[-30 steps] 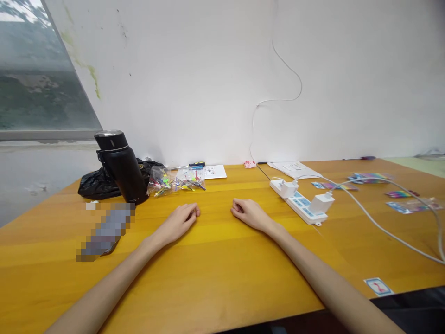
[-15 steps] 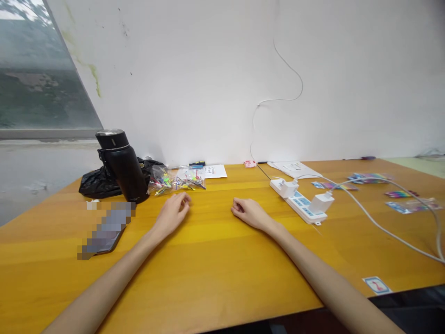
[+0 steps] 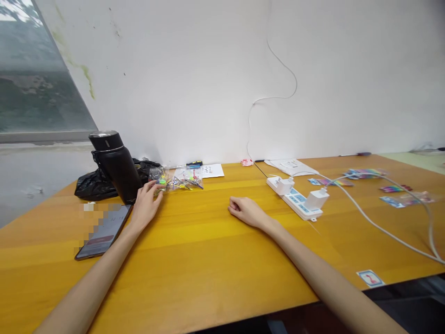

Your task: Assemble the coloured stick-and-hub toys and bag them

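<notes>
My left hand (image 3: 145, 205) reaches forward on the wooden table (image 3: 215, 260), its fingertips touching a clear plastic bag of small colourful parts (image 3: 160, 181). More such clear bags (image 3: 186, 178) lie just to the right. A black flask (image 3: 116, 166) stands right beside that hand, and a phone (image 3: 103, 230) lies flat by my wrist. My right hand (image 3: 245, 211) rests on the table near the middle, fingers loosely curled with nothing in them.
A black plastic bag (image 3: 88, 185) lies behind the flask. A white power strip (image 3: 295, 199) with chargers and cables sits right of my right hand. Papers (image 3: 291, 166), a screwdriver (image 3: 193, 163) and colourful packets (image 3: 396, 195) lie farther back and right.
My left hand has moved forward and to the left, from the table's middle up to the bag of colourful parts beside the flask. My right hand has stayed in place.
</notes>
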The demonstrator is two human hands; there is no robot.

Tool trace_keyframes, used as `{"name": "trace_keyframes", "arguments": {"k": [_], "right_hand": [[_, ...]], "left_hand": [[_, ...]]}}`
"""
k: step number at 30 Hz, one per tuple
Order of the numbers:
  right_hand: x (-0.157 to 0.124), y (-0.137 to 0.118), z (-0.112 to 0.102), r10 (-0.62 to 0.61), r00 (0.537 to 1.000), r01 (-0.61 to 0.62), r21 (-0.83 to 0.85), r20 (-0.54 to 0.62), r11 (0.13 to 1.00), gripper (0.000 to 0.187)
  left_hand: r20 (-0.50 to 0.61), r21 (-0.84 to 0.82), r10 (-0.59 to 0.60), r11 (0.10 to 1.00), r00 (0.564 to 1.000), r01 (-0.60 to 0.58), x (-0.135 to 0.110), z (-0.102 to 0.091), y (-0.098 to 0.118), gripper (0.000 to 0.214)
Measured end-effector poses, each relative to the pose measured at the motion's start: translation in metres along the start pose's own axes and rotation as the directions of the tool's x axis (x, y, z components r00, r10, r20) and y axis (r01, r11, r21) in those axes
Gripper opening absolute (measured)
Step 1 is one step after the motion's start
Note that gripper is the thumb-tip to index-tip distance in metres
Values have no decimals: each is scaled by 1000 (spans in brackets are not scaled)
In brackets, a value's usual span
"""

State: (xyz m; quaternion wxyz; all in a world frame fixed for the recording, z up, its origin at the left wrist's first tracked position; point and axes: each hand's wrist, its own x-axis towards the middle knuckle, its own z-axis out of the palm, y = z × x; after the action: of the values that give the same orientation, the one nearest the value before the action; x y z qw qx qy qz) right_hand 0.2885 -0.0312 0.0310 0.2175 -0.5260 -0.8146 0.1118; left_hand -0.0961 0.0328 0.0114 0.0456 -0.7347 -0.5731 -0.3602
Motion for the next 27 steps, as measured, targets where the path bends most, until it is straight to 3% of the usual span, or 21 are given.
{"name": "trace_keyframes", "arguments": {"k": [11,18,21,23,25,27], "right_hand": [[1,1,0,0,1000,0,-6,6,1000,24],[0,0,-2,-5,1000,5,-13,8,1000,23],[-1,-2,-1,10,1000,-10,-12,-1,1000,21],[-1,-1,-1,54,997,-54,-17,-47,998,16],[-1,0,-1,128,986,-130,-18,-111,991,11],[0,2,-2,182,970,-184,4,-164,983,9]], "left_hand": [[-165,-74,27,997,986,-39,7,-14,18,27],[-213,-170,155,966,965,-193,-1,-27,67,24],[-101,-283,341,891,934,-356,-10,-30,93,22],[25,-392,472,815,881,-426,-16,-29,104,23],[154,-505,544,761,825,-407,-21,-26,110,27],[246,-579,555,742,795,-338,-24,-23,111,32]]}}
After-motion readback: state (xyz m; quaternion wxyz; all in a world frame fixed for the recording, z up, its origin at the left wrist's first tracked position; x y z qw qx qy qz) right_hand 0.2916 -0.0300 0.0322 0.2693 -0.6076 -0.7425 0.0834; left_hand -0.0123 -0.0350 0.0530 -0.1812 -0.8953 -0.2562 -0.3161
